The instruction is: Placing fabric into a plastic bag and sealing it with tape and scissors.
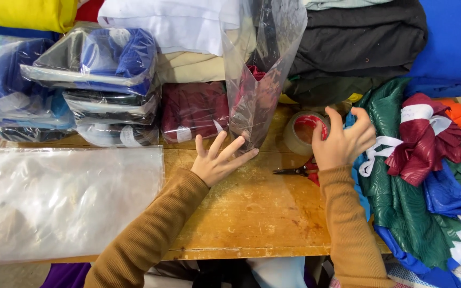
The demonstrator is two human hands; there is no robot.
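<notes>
Two hands work: left hand (217, 162) fingers spread, steadying the standing bag (254, 101); right hand (342, 140) grips the tape (305, 130), probably for sealing next

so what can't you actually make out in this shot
Head view, the only one:
- scissors: handles hidden behind the right hand and sleeve.
- tape roll: far side covered by that hand's fingers.
- clear bag: top cut by the frame edge; glare blurs the dark red cloth inside.
- left hand: palm faces down, contact with the bag unclear.
</notes>
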